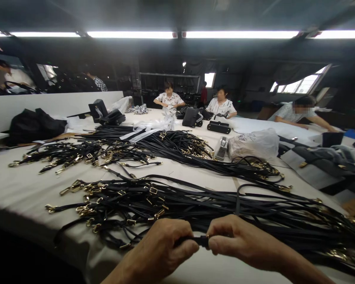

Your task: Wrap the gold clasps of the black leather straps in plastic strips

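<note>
Between my two hands, low in the head view, is a short stretch of black strap (201, 241). My left hand (168, 246) pinches its left end between thumb and bent fingers. From the right, my right hand (235, 240) grips the other end the same way, close to the left. Most of the strap is hidden inside my fingers. Just beyond my hands lies a long heap of black straps (189, 201) with gold-coloured clasps and buckles. One gold rectangular buckle (153, 191) shows on top of this heap.
Farther back lies another strap pile (177, 146). A tape dispenser (221, 148) stands beside a clear plastic bag (254, 144). Black bags (192, 117) sit at the far side, and a black cloth bundle (37, 127) lies at left. Several people work around the table (14, 193).
</note>
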`<state>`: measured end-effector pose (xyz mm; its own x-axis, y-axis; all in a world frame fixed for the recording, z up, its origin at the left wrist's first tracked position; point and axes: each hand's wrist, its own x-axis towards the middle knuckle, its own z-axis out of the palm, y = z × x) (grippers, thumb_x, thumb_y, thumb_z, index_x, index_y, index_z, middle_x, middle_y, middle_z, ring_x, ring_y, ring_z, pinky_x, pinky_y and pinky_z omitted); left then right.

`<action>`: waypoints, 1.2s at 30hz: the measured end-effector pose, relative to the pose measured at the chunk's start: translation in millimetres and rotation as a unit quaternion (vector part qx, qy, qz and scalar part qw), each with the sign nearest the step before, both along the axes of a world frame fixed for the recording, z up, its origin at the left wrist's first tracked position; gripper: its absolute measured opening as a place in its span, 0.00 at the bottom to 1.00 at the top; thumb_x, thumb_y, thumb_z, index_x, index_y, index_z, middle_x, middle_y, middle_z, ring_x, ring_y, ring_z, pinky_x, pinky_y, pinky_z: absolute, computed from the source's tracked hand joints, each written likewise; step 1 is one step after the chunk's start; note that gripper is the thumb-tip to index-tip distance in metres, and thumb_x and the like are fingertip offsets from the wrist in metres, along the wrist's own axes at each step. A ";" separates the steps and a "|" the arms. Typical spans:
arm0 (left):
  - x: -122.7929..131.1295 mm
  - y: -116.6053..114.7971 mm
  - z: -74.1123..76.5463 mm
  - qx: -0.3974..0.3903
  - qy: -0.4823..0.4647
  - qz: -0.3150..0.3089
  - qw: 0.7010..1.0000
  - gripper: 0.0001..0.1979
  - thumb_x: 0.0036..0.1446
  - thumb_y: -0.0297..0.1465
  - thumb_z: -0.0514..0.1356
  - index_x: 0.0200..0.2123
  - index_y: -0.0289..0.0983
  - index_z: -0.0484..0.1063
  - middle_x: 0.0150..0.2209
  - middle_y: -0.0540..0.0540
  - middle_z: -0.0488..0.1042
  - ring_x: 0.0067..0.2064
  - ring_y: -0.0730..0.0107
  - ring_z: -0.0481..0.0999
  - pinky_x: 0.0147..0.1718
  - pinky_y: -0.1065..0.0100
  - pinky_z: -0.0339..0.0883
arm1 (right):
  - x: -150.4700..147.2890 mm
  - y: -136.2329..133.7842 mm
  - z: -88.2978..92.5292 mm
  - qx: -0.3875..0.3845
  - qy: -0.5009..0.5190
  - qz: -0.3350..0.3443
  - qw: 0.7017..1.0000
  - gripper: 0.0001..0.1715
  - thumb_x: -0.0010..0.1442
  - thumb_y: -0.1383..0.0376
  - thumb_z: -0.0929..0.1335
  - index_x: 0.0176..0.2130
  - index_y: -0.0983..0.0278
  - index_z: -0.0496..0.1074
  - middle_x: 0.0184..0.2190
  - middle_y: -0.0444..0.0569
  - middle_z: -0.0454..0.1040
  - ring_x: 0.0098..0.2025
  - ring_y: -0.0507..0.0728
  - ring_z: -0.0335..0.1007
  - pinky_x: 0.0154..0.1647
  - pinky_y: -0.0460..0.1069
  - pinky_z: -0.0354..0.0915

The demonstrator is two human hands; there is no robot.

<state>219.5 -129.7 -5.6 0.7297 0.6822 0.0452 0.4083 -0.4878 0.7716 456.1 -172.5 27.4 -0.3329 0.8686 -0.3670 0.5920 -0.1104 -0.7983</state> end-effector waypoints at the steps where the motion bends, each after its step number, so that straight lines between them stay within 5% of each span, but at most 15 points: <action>1: -1.5 -0.2 1.1 0.013 0.010 0.003 1.000 0.07 0.60 0.29 0.59 0.29 0.39 0.72 0.25 0.56 0.69 0.29 0.76 0.67 0.28 0.73 0.52 | 0.9 0.5 -1.3 -0.017 0.018 0.004 1.000 0.11 0.58 0.61 0.69 0.34 0.66 0.79 0.25 0.41 0.70 0.29 0.49 0.60 0.29 0.42 0.55; 6: -3.9 0.6 7.2 0.049 0.046 -0.004 0.998 0.05 0.59 0.29 0.61 0.30 0.40 0.74 0.27 0.56 0.72 0.29 0.76 0.69 0.27 0.73 0.53 | 6.8 -0.9 -7.5 -0.043 0.109 0.005 0.993 0.13 0.52 0.62 0.71 0.37 0.66 0.82 0.28 0.44 0.71 0.31 0.50 0.61 0.33 0.43 0.58; 14: -12.2 12.0 4.4 0.051 0.076 -0.015 0.996 0.07 0.64 0.30 0.59 0.34 0.42 0.76 0.32 0.54 0.79 0.35 0.72 0.76 0.34 0.74 0.58 | 33.0 -15.1 -35.9 -0.093 0.073 -0.116 0.986 0.10 0.47 0.66 0.68 0.26 0.68 0.80 0.19 0.43 0.68 0.18 0.48 0.61 0.19 0.41 0.57; 19: 2.0 11.1 -2.0 0.060 0.057 0.003 0.997 0.04 0.61 0.31 0.62 0.35 0.42 0.78 0.32 0.53 0.81 0.34 0.71 0.78 0.32 0.74 0.59 | 26.7 -10.8 -26.3 -0.099 0.093 -0.003 0.991 0.12 0.51 0.67 0.70 0.37 0.65 0.81 0.32 0.46 0.78 0.34 0.51 0.72 0.33 0.40 0.65; 24: 16.8 8.3 -0.6 0.071 0.023 -0.009 0.997 0.04 0.60 0.34 0.64 0.37 0.42 0.78 0.32 0.52 0.80 0.32 0.70 0.76 0.31 0.72 0.60 | -9.7 4.9 -10.2 -0.104 0.009 0.001 0.995 0.19 0.64 0.60 0.61 0.32 0.66 0.76 0.21 0.44 0.72 0.16 0.46 0.56 0.15 0.40 0.51; 28: 5.8 18.7 -8.3 -0.029 -0.026 0.032 0.999 0.19 0.48 0.32 0.72 0.44 0.43 0.77 0.42 0.51 0.79 0.44 0.64 0.76 0.43 0.70 0.65 | -6.7 11.4 -15.1 -0.082 0.078 -0.019 0.993 0.22 0.65 0.53 0.62 0.36 0.67 0.76 0.16 0.40 0.66 0.14 0.44 0.44 0.14 0.39 0.43; 30: -1.5 24.1 -15.0 -0.111 -0.062 0.037 0.991 0.15 0.49 0.27 0.70 0.42 0.41 0.78 0.40 0.51 0.79 0.43 0.65 0.75 0.44 0.69 0.66 | 2.2 12.0 -18.6 -0.110 0.105 -0.014 0.988 0.30 0.64 0.45 0.62 0.39 0.68 0.77 0.14 0.39 0.64 0.12 0.44 0.42 0.12 0.40 0.40; 33: -7.2 27.2 -25.6 -0.208 -0.119 0.020 0.971 0.11 0.48 0.24 0.68 0.37 0.39 0.78 0.35 0.52 0.77 0.39 0.68 0.75 0.39 0.71 0.69 | 13.2 10.8 -21.6 -0.144 0.114 -0.020 0.983 0.37 0.58 0.39 0.65 0.40 0.70 0.77 0.12 0.38 0.63 0.10 0.44 0.42 0.10 0.40 0.39; 36: -5.7 24.4 -37.6 -0.313 -0.147 -0.017 0.938 0.19 0.41 0.26 0.71 0.40 0.38 0.77 0.35 0.52 0.76 0.32 0.72 0.73 0.28 0.74 0.69 | 17.8 8.1 -19.4 -0.134 0.150 -0.029 0.979 0.33 0.57 0.41 0.68 0.38 0.70 0.77 0.17 0.42 0.70 0.12 0.43 0.51 0.12 0.39 0.46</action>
